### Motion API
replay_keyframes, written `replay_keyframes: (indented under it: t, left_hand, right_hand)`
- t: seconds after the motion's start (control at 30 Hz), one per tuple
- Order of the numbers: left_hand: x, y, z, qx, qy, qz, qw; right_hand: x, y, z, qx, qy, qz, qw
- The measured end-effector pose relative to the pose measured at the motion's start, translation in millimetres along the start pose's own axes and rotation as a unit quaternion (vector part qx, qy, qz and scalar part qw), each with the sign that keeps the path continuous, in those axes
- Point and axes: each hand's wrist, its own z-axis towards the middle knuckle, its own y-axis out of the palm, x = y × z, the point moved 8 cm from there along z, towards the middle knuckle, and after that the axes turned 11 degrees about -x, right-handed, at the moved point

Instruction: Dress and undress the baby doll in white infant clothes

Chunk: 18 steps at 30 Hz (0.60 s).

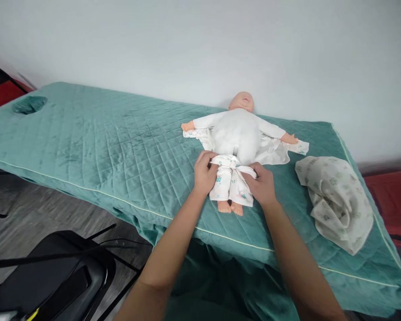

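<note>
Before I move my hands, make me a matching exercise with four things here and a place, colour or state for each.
1 baby doll
2 printed baby pants
3 bundled printed cloth
4 quilted massage-table cover

A green, with a hole
B between left hand and right hand
C arms spread wide
D at the picture's right

Pairs: 1-C, 2-B, 3-D, 4-A
</note>
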Motion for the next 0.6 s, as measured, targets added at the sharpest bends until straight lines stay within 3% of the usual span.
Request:
replay_keyframes:
  t: [0.6]
  left_hand:
    - [1.1,0.5,0.2,-0.009,0.011,-0.004,1.000]
  right_hand:
    - [-3.1,-1.0,0.3,0.003,0.004,-0.002,1.000]
